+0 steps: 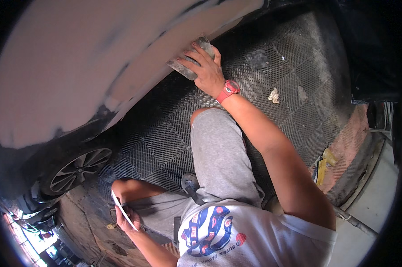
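Note:
A car's side panel, pinkish-grey with dark patches along its lower edge, fills the upper left. Against that lower edge my right hand presses a grey, rectangular sanding block, fingers spread over its back. The block's working face is turned to the panel and hidden. Low on the left, beside my bent knee, my left hand grips a thin white flat piece. It appears nearly edge-on, so I cannot tell its kind.
Below the panel is the car's wheel. Dark grid matting covers the floor. A crumpled pale scrap and a dark rag-like lump lie on it. Yellow pieces lie at the right, near a pipe.

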`<state>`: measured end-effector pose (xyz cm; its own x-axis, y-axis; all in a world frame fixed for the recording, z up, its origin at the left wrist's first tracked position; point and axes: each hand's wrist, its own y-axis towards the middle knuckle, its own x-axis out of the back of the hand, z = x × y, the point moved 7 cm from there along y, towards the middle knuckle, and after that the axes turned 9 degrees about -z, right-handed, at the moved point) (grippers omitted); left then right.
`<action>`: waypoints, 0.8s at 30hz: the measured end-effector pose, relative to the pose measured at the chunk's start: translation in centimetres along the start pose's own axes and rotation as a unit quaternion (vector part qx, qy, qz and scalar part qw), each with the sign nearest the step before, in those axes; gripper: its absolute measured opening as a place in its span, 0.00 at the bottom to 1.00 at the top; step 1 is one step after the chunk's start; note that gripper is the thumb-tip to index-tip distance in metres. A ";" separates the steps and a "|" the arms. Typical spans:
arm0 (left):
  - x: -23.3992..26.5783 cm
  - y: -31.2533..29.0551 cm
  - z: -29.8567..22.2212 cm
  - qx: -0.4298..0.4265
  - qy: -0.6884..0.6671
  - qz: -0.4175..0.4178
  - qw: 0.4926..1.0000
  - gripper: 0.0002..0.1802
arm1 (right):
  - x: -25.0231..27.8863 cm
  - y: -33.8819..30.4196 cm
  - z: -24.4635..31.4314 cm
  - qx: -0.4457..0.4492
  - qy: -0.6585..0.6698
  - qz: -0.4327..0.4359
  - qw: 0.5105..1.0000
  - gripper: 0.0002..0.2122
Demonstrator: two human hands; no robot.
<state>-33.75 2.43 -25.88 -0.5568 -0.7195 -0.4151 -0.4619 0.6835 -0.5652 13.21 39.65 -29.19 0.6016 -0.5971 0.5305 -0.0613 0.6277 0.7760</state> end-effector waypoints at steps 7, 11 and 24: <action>-0.5 -0.2 -0.4 0.003 -0.015 0.028 0.999 0.23 | 3.7 1.1 -3.8 -0.045 -0.047 -0.019 0.998 0.31; -1.1 -0.4 -0.5 0.000 -0.012 0.018 1.000 0.23 | 5.8 4.1 -4.2 -0.031 -0.025 -0.094 0.995 0.30; -1.1 -0.6 -0.4 0.004 0.013 0.031 0.999 0.22 | 1.9 3.9 1.3 -0.015 0.002 -0.038 0.999 0.31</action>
<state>-33.07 2.85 -24.78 -0.6012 -0.6729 -0.4310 -0.4213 0.7252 -0.5446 13.08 40.36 -24.70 0.6074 -0.6409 0.4693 0.0080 0.5957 0.8032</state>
